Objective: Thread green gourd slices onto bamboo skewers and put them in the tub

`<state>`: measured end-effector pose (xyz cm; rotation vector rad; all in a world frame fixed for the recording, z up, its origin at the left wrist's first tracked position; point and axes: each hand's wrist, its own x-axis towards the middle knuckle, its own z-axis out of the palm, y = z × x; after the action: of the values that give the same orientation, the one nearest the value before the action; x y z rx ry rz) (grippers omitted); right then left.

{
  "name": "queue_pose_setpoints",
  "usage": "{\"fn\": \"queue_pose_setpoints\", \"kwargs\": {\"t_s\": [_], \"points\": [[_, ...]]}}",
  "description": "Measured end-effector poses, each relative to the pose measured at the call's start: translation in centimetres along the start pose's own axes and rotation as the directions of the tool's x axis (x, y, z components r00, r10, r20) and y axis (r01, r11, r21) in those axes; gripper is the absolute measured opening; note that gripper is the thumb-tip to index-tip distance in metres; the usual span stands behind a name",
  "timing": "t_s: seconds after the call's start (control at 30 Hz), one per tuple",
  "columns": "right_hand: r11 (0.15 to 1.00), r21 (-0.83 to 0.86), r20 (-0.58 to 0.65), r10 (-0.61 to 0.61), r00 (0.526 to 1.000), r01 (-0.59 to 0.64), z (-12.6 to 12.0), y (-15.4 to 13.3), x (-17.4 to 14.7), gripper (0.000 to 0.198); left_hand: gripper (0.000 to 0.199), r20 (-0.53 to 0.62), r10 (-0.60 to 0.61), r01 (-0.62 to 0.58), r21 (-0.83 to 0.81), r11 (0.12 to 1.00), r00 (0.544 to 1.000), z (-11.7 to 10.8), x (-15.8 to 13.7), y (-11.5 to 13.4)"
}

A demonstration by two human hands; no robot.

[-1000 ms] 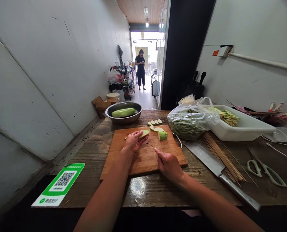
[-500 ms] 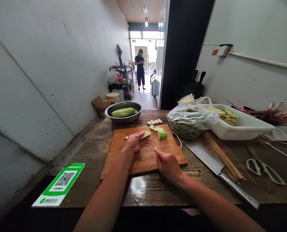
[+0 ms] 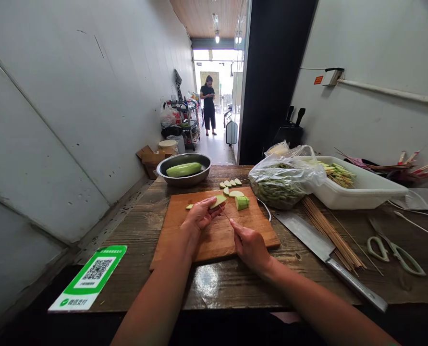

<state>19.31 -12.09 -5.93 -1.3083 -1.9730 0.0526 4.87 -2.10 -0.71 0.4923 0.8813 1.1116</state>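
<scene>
Above the wooden cutting board (image 3: 214,245), my left hand (image 3: 201,215) pinches a pale green zucchini slice (image 3: 219,201) between thumb and fingers. My right hand (image 3: 251,242) is closed on a thin wooden skewer (image 3: 226,215), whose far tip meets the lower edge of the slice; whether it has gone in I cannot tell. A cut zucchini chunk (image 3: 242,203) and a couple of slices (image 3: 236,193) lie at the board's back right. Just behind the board, several slices sit in a row on a skewer (image 3: 230,183).
A metal bowl (image 3: 163,175) with a whole zucchini (image 3: 183,169) stands back left. To the right are a cleaver (image 3: 307,233), a bundle of skewers (image 3: 334,235), scissors (image 3: 394,250), a plastic bag of greens (image 3: 282,185) and a white tub (image 3: 365,192). A payment card (image 3: 91,276) lies left. A person (image 3: 208,105) stands far back.
The view has tilted up very slightly. Both hands keep nearly the same position, with the slice and skewer tip shifted only a little.
</scene>
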Motion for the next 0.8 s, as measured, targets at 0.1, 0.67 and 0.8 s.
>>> {"fn": "queue_pose_setpoints", "kwargs": {"t_s": [0.1, 0.67, 0.8], "points": [[1.000, 0.007, -0.003, -0.001, 1.000, 0.001, 0.1, 0.1, 0.0, 0.042, 0.008, 0.015, -0.010, 0.010, -0.005, 1.000, 1.000, 0.0, 0.0, 0.0], [0.993, -0.039, -0.056, 0.110, 0.992, -0.112, 0.2, 0.0, 0.9, 0.028, 0.006, 0.198, -0.045, 0.025, 0.101, 0.995, 0.979, 0.6, -0.5, -1.4], [0.986, -0.030, -0.070, 0.161, 0.985, -0.163, 0.1, 0.5, 1.6, 0.025, 0.005, 0.220, -0.017, -0.012, 0.130, 0.991, 0.975, 1.3, -0.8, -2.3]]}}
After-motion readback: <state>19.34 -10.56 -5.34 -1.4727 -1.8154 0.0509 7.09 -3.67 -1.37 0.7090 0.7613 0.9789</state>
